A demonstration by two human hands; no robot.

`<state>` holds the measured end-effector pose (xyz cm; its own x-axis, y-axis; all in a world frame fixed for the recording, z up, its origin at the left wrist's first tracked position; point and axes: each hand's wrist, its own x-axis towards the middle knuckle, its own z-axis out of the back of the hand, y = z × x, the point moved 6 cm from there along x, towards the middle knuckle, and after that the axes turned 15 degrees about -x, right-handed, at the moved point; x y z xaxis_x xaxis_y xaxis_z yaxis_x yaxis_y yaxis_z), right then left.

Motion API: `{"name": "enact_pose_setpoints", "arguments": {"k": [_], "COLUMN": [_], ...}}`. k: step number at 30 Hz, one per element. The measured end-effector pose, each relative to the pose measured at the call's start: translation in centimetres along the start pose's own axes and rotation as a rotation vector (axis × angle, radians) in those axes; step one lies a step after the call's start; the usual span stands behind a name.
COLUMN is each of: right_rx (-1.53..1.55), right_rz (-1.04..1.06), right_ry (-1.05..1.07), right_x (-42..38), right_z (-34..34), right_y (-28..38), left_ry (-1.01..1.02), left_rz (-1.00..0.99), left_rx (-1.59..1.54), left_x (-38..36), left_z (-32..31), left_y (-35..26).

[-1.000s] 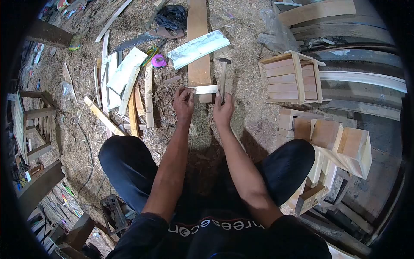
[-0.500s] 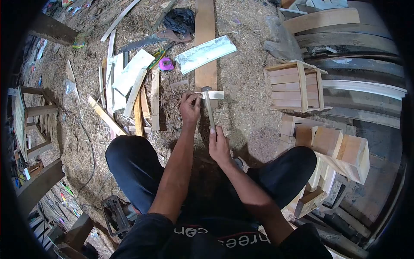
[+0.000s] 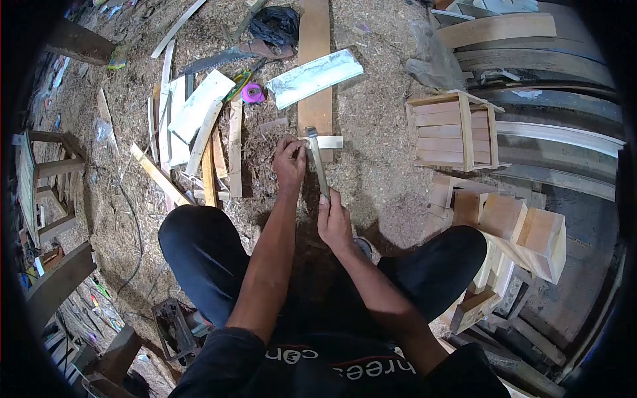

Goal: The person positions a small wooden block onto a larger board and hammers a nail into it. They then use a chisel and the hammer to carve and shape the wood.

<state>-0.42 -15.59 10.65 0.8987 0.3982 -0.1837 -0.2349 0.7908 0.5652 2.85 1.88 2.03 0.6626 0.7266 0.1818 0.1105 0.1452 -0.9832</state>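
My right hand point(image 3: 335, 222) is wrapped round the handle of a hammer point(image 3: 318, 162). The hammer's head is over a short pale wood strip point(image 3: 330, 142), near its left end. This strip lies across the lower end of a long brown board point(image 3: 314, 109). My left hand point(image 3: 290, 159) is at the strip's left end with its fingers pinched together; whatever is between the fingertips is too small to make out. A whitish board point(image 3: 316, 78) rests across the brown board farther up.
Left of my hands lie wood offcuts point(image 3: 235, 149), a pink tape measure point(image 3: 252, 93), a handsaw point(image 3: 219, 61) and a black plastic bag point(image 3: 275, 26). To the right are a slatted wooden crate point(image 3: 441, 131) and box-like wooden pieces point(image 3: 504, 215).
The hammer's head has shifted slightly up and left over the strip, and its handle leans a little more. The view has shifted slightly. Both hands keep their grips.
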Motion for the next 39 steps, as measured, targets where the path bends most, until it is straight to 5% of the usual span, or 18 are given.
{"name": "enact_pose_setpoints", "arguments": {"k": [5,8,11,17,19,23,25,28,33,39], "right_rx": [-0.124,0.053,-0.151,0.069,-0.088,-0.019,-0.071,-0.098,-0.05,-0.029], "right_rz": [-0.096,0.0,-0.135,-0.154,0.004,0.018,0.124,0.064,0.153,0.132], "right_ry": [0.153,-0.017,0.175,-0.012,-0.266,-0.263,-0.322,-0.094,-0.176,-0.152], "right_x": [0.2,0.1,0.3,2.4,4.6,10.0,12.0,13.4,13.5,13.9], "right_z": [-1.1,0.2,-1.1,-0.7,-0.5,0.0,0.0,-1.6,-1.4,-1.5], "right_y": [-1.4,0.1,-1.0,-1.3,-1.4,-1.2,-0.7,-2.4,-3.2,-3.4], "left_ry": [-0.001,0.013,-0.027,0.024,0.044,0.052,-0.019,-0.058,-0.041,0.043], "left_rz": [0.051,0.119,-0.004,0.069,0.106,0.076,0.285,0.398,0.585,0.454], "left_rx": [-0.014,-0.031,-0.018,-0.035,-0.066,-0.101,-0.427,-0.488,-0.425,-0.403], "left_x": [0.3,0.2,0.2,0.4,0.5,0.5,0.4,0.3,0.2,0.6], "left_z": [-0.1,-0.1,0.0,-0.2,0.1,-0.2,0.0,0.4,0.5,0.4], "left_y": [-0.2,0.4,0.0,-1.0,-0.6,1.0,2.6,4.7,4.7,5.2]}}
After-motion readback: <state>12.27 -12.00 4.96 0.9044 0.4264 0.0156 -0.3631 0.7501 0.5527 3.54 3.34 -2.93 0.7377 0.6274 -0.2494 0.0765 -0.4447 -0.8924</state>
